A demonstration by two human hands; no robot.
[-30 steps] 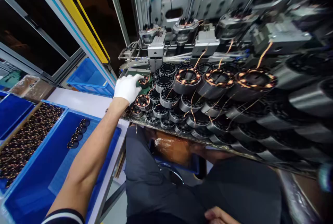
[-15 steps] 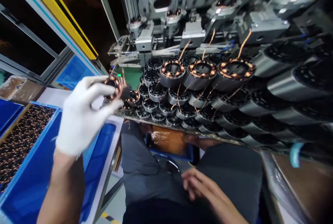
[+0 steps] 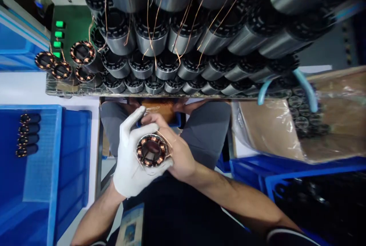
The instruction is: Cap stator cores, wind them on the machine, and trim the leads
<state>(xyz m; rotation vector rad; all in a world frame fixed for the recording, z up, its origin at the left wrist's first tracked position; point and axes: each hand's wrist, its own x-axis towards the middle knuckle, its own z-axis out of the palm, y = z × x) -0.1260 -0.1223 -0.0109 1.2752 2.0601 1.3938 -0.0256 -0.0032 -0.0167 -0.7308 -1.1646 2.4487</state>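
Note:
A wire-wound motor stator (image 3: 144,154), with copper coils around its open end, is held up in front of my lap. My left hand (image 3: 130,158), in a white glove, cups it from the left and below, with the thumb along its lower edge. My bare right hand (image 3: 180,156) is wrapped against the stator's right side, its fingers partly hidden behind it. Thin copper wire ends stick out around the rim. Beyond my hands, rows of grey metal stators (image 3: 154,85) stand on the bench, several with long loose copper wires. Finished-looking copper-wound stators (image 3: 82,52) stand at the left end.
A blue bin (image 3: 58,154) at the left holds several wound stators (image 3: 28,135) in a column. Blue-handled pliers (image 3: 305,90) lie at the bench's right end. A plastic-lined carton (image 3: 263,124) and a blue crate (image 3: 265,168) of dark parts stand at the right.
My left hand has brought the stator from the bench's left end to in front of my lap. My right hand has risen to meet it. The view has turned downward.

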